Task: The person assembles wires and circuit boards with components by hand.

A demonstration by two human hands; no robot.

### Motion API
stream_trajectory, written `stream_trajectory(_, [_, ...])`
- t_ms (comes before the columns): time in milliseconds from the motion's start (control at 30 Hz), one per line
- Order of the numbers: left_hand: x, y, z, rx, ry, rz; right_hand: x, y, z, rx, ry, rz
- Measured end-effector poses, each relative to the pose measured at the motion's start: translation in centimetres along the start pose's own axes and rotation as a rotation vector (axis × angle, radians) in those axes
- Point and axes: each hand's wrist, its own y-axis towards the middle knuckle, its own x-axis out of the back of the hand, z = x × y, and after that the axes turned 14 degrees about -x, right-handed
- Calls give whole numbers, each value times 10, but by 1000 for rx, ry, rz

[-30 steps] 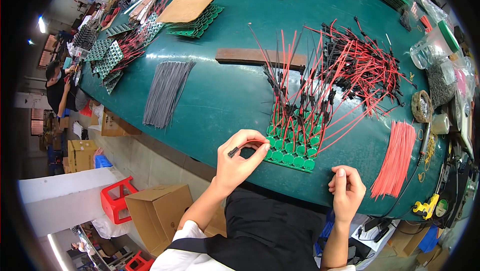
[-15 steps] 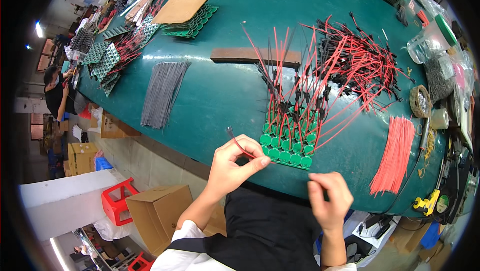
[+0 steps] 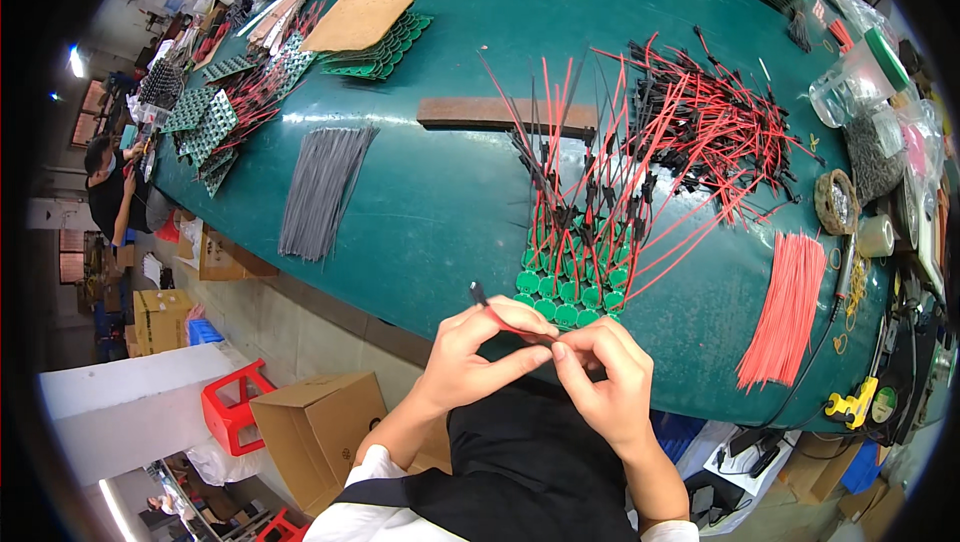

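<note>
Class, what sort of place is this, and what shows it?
Probably an electronics assembly workshop: a green circuit board panel bristles with red and black wires on a long workbench, with a heap of wired connectors behind it and a bundle of red wires to its right.

12 o'clock: broad green tabletop [image 3: 450,57] gleams, smooth | 2 o'clock: clear plastic jar with green lid [image 3: 842,97], glossy | 6 o'clock: thin red plastic-sheathed wire [image 3: 503,322]; black cloth apron [image 3: 500,462], matt | 7 o'clock: brown cardboard box [image 3: 325,432], matt | 8 o'clock: red plastic stool [image 3: 213,407], smooth

Red stool [image 3: 214,408] beside cardboard box [image 3: 318,427]; green-lidded jar [image 3: 843,90] tilted.
</note>
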Motion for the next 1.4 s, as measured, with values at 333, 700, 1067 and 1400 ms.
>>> stream_trajectory(333, [5,-3,28,107,292,-81,26,-9,-21,-45,-174,-193])
stream_trajectory(700, [1,-2,31,44,325,-133,30,-10,-29,-49,-135,-204])
stream_trajectory(1067, [-2,-2,29,-51,451,-127,28,-11,-30,-47,-126,-203])
stream_trajectory(1400, [-9,11,21,42,519,-15,40,-13,-18,-44,-155,-246])
